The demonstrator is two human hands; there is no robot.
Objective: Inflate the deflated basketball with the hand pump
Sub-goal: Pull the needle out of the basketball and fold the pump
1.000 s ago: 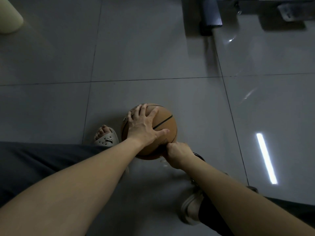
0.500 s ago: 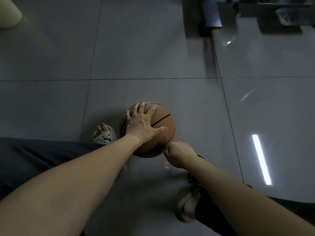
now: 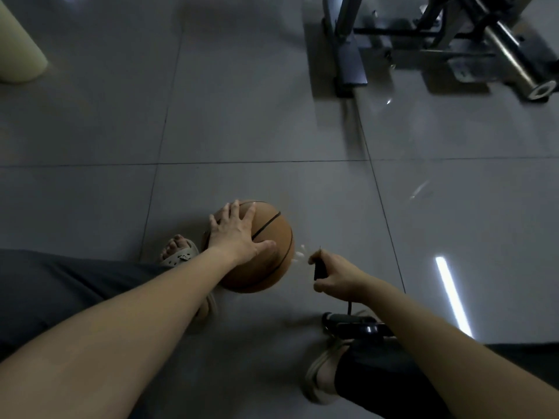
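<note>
An orange basketball rests on the grey tiled floor between my feet. My left hand lies flat on top of it with the fingers spread. To the ball's right, my right hand is closed around a black needle fitting; its thin needle points up, clear of the ball. A thin hose runs from it down to the black hand pump, which lies on the floor by my right foot.
A metal gym machine frame with a steel bar stands at the back right. A pale cylinder stands at the far left. My sandalled feet flank the ball.
My right hand has pulled back from the ball's lower right side, and the needle fitting now shows clear of the ball. The view has tilted up, showing more of the gym frame.
</note>
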